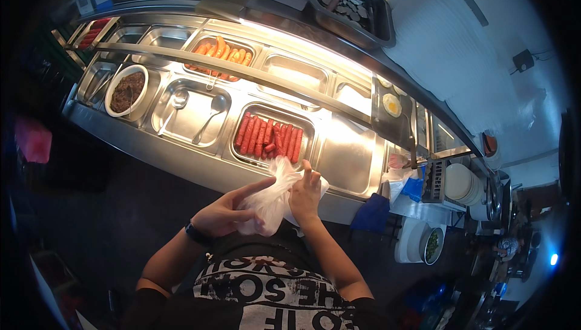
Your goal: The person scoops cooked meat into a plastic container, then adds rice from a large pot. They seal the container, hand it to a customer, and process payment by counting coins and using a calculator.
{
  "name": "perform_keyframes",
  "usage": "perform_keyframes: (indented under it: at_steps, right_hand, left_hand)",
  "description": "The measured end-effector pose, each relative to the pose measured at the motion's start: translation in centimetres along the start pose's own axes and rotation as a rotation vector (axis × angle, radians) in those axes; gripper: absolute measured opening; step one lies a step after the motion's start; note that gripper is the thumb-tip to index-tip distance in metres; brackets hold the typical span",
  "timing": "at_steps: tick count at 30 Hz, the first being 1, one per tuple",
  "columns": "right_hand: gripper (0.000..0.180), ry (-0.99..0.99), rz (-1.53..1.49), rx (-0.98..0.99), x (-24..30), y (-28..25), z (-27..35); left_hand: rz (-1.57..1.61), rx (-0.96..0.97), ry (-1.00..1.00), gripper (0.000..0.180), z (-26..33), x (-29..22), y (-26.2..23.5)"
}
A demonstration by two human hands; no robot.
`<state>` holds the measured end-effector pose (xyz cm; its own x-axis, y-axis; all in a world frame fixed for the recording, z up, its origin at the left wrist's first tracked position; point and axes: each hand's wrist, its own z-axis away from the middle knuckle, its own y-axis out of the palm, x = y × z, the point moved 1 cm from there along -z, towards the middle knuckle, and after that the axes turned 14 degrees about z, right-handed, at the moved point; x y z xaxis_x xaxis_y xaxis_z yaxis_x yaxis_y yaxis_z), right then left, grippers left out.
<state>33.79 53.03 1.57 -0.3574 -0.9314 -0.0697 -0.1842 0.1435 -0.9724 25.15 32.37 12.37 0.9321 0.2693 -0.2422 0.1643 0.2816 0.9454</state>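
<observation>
Hands are meeting over a thin clear bag (275, 200), held just in front of the steel desk (181, 160) and above the person's dark printed shirt (266, 287); the left hand (227, 212) is cupping the bag from the left, its fingers (251, 189) closed on the plastic with the index finger stretching along the top; the right hand (304, 194) is pinching the bag's upper right edge, fingers (307, 169) together on the film; a dark band (196, 233) is sitting on the left wrist. The bag is hanging between both hands, just below the nearest tray of red sausages (269, 136), which is set into the desk; to the left of that tray a pan (190, 112) is holding 2 ladles (209, 118); further left a white bowl (126, 91) is holding dark brown food. Behind, under a lit rail, another tray is holding orange sausages (221, 55); to the right a fried egg (392, 105) is lying on a dark griddle. On top of the counter's shelf a black tray (354, 6) is holding dark pieces. At the right end a stack of white plates (463, 182) is standing near a blue cloth (414, 188); below them a bowl of greens (433, 245) is resting, well apart from the hands.
</observation>
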Motion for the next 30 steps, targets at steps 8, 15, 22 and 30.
perform_keyframes:
  at_steps: [8,15,22,30]
  right_hand:
    - [0.039,0.603,-1.066,0.306,-4.1,-0.3,4.8]
    - [0.091,0.946,-0.624,0.516,-6.1,11.4,6.7]
    - [0.082,0.616,-1.071,0.748,-4.7,8.7,-0.9]
    - [0.077,0.066,-2.115,0.887,4.9,0.0,-10.0]
  left_hand:
    - [-2.13,-0.706,0.494,0.048,0.8,-6.5,-11.3]
    - [-2.057,-0.514,0.253,0.043,0.5,-7.3,-15.3]
    - [-2.119,-0.574,-0.069,0.075,0.5,-9.7,-14.8]
    - [-1.605,-0.017,-0.376,0.111,-1.6,-10.4,-17.6]
